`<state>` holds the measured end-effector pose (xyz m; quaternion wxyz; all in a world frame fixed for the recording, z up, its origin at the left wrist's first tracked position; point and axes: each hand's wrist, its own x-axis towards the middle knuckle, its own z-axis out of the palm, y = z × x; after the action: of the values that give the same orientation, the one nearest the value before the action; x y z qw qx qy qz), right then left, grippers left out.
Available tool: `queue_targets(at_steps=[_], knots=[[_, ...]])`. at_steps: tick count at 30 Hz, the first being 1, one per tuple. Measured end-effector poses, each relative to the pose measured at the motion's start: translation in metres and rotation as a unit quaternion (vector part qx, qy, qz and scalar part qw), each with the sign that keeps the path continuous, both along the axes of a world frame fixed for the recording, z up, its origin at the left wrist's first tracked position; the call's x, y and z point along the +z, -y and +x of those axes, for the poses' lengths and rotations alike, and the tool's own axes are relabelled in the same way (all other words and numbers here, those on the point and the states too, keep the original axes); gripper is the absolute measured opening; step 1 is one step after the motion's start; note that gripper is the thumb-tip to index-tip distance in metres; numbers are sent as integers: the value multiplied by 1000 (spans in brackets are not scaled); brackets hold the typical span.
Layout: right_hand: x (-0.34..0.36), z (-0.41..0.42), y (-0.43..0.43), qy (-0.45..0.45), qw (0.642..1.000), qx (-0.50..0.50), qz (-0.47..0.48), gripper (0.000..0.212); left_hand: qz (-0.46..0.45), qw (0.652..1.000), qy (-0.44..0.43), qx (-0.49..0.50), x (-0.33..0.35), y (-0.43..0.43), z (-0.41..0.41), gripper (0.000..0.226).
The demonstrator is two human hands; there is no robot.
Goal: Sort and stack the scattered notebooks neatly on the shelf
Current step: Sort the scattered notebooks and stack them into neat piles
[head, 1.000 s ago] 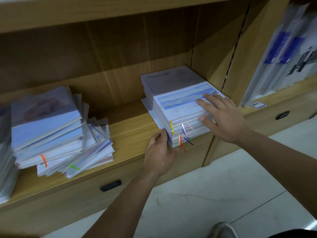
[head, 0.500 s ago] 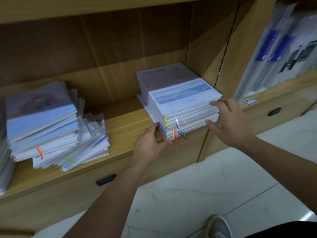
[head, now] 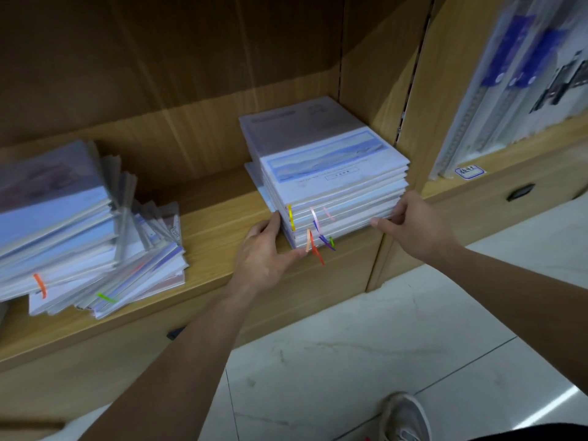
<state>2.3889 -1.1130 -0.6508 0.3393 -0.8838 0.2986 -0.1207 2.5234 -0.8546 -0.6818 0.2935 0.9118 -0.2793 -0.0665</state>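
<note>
A squared stack of pale blue notebooks (head: 331,173) with coloured ribbon markers stands at the right end of the wooden shelf (head: 216,224), close to the upright divider. My left hand (head: 264,249) holds its front left corner, fingers along the left side and thumb under the front edge. My right hand (head: 416,224) grips the front right corner, thumb on the front and fingers curled round the right side. A messy, fanned pile of notebooks (head: 63,224) lies at the left of the shelf.
The wooden divider (head: 359,90) walls the stack's right side. Beyond it, packaged stationery (head: 525,74) leans in the neighbouring bay above a label (head: 469,171). Drawer handles (head: 520,192) (head: 175,333) sit below the shelf. A shoe (head: 402,418) stands on the white tiled floor.
My right hand has slid off the top cover down to the stack's front right corner. My left hand has stayed at the front left corner.
</note>
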Motion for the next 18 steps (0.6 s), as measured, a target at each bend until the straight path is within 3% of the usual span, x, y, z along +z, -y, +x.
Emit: queue_targets(at_steps=[5,11,18], knots=[[0,7,-2,-3,1000,11,-22,46,-16,1000,-19,-7,1,-3,9,105],[1,3,-3,13,999,32,-5,44,-35,999,-29,9,3,-5,6,104],[-4,5,-3,28,999,12,11,46,15,999,30,21,6,6,1,97]])
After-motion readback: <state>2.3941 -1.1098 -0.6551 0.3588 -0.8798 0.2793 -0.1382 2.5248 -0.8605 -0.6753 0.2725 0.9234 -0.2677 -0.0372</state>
